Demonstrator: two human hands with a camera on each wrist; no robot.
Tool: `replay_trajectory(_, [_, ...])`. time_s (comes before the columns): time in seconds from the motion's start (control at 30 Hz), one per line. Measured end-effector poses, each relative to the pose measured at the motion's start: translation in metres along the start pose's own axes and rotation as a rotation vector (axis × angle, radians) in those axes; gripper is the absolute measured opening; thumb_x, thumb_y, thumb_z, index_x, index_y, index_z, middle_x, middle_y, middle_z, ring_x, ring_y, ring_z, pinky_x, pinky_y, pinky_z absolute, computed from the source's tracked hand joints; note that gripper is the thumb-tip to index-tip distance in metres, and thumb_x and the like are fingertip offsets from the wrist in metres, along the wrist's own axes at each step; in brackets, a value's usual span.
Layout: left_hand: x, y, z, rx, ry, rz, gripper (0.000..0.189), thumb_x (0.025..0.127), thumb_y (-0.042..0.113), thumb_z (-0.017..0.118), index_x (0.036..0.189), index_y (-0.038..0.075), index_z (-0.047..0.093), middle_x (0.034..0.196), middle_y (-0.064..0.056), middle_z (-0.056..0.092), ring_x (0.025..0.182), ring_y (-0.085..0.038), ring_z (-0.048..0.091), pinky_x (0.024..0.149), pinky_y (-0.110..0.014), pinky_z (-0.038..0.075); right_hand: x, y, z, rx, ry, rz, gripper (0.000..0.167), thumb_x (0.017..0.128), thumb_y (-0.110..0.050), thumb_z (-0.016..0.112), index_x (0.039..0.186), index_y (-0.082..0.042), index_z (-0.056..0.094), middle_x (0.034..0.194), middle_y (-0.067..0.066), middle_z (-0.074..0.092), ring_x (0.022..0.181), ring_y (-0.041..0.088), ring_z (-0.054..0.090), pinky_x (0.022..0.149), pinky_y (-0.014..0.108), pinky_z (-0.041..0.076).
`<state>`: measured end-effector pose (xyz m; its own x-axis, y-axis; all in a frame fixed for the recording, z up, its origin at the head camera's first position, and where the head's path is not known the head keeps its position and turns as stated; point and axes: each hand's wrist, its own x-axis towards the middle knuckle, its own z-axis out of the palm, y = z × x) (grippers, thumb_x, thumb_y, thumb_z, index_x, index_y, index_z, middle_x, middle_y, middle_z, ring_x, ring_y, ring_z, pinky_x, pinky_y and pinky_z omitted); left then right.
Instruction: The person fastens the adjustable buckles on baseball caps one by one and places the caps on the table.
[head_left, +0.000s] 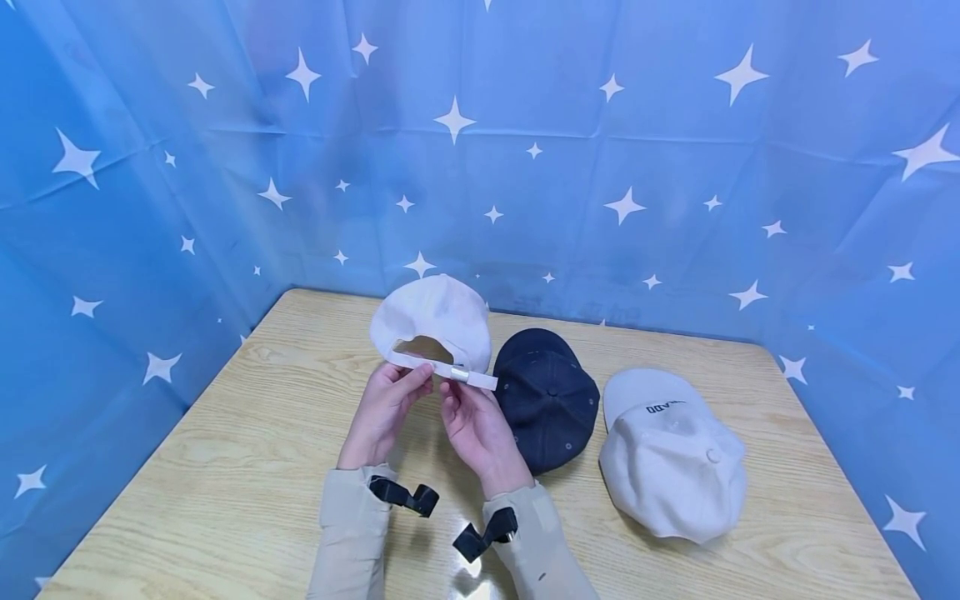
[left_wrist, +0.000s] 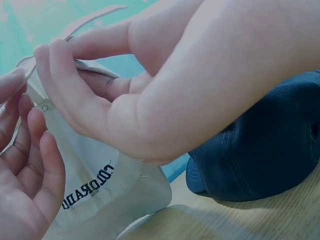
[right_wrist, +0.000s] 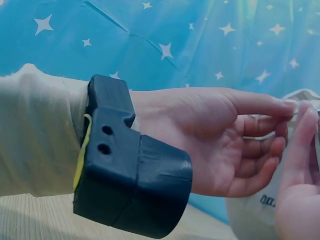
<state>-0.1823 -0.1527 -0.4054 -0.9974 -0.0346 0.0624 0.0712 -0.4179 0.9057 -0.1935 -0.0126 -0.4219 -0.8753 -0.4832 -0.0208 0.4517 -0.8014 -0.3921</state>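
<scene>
A white baseball cap (head_left: pixel 435 308) is held up with its back opening and strap (head_left: pixel 411 361) toward me. My left hand (head_left: pixel 381 412) pinches the strap left of a small metal buckle (head_left: pixel 460 374). My right hand (head_left: pixel 480 425) pinches the strap near the buckle, and the strap's end sticks out to the right. The left wrist view shows dark "COLORADO" lettering on the white cap (left_wrist: pixel 127 200), with the right hand (left_wrist: pixel 135 100) at its strap. In the right wrist view the left hand's thumb and forefinger meet at the cap's edge.
A navy cap (head_left: pixel 551 400) lies on the wooden table (head_left: pixel 247 467) just right of the right hand. Farther right lies a light grey-white cap (head_left: pixel 675 458) with dark lettering. A blue star-patterned curtain (head_left: pixel 525 167) hangs behind the table and at both sides.
</scene>
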Motion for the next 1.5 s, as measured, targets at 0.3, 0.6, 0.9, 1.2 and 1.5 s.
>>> replay_trajectory(0.3, [0.0002,-0.0010,-0.0005,0.029,-0.059,0.019,0.033,0.081,0.015,0.065,0.105,-0.004,0.053,0.096,-0.008,0.057,0.085,-0.017,0.056,0.092,-0.046,0.036,-0.0008,0.0015,-0.0007,-0.023,-0.041,0.008,0.014,0.093,-0.004,0.043,0.100,-0.004,0.055,0.096,0.006,0.059,0.078,0.008,0.060,0.067,0.011,0.046])
replay_trajectory(0.6, [-0.0003,-0.0010,0.0010,0.048,-0.089,0.012,0.032,0.083,0.016,0.063,0.107,-0.002,0.052,0.094,-0.006,0.057,0.083,-0.016,0.057,0.090,-0.042,0.039,-0.0001,0.0022,-0.0012,-0.036,-0.046,0.005,0.014,0.093,-0.004,0.042,0.100,-0.004,0.055,0.093,0.006,0.061,0.075,0.007,0.061,0.066,0.011,0.047])
replay_trajectory(0.9, [-0.0009,-0.0008,0.0009,0.006,-0.055,0.014,0.034,0.080,0.017,0.067,0.105,-0.003,0.053,0.095,-0.007,0.056,0.085,-0.017,0.055,0.086,-0.037,0.042,-0.0011,0.0020,-0.0010,-0.048,0.007,-0.002,0.016,0.094,-0.004,0.040,0.096,-0.006,0.056,0.085,0.003,0.064,0.068,0.005,0.060,0.061,0.011,0.046])
replay_trajectory(1.2, [-0.0011,0.0004,-0.0030,-0.021,-0.001,-0.008,0.027,0.079,0.019,0.068,0.098,0.003,0.057,0.092,-0.005,0.055,0.082,-0.017,0.053,0.082,-0.032,0.044,-0.0003,0.0024,-0.0010,-0.046,0.042,-0.008,0.014,0.094,-0.004,0.040,0.095,-0.006,0.054,0.083,0.003,0.065,0.064,0.004,0.059,0.059,0.011,0.046])
replay_trajectory(1.5, [-0.0008,0.0021,-0.0060,-0.039,0.003,-0.010,0.021,0.081,0.018,0.066,0.095,0.003,0.057,0.090,-0.004,0.054,0.080,-0.016,0.054,0.078,-0.028,0.046,-0.0008,0.0017,-0.0022,-0.037,0.041,-0.006,0.011,0.093,-0.006,0.043,0.096,-0.008,0.054,0.084,0.002,0.064,0.065,0.005,0.059,0.060,0.012,0.046])
